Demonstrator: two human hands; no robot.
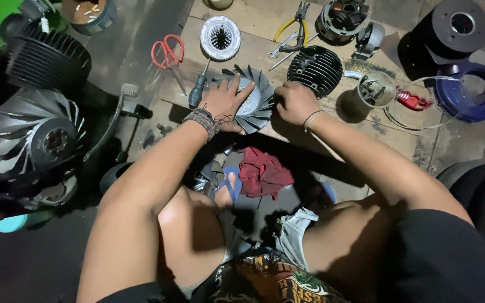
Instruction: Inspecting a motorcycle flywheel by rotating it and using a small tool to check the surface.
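A grey metal fan wheel with curved blades (258,96) lies on a wooden board (242,22) in front of me. My left hand (224,101) rests flat on its left half, fingers spread, a woven band at the wrist. My right hand (294,102) is closed into a fist at the wheel's right edge, pressing on the blades; whether it holds a small tool is hidden. A blue-handled screwdriver (197,90) lies just left of my left hand.
Red-handled scissors (166,51), a round white part (220,37), yellow-handled pliers (293,28), a finned black cylinder head (315,68) and a small tin (375,88) lie on the board. A larger fan assembly (35,134) sits at left. A red rag (262,171) lies by my feet.
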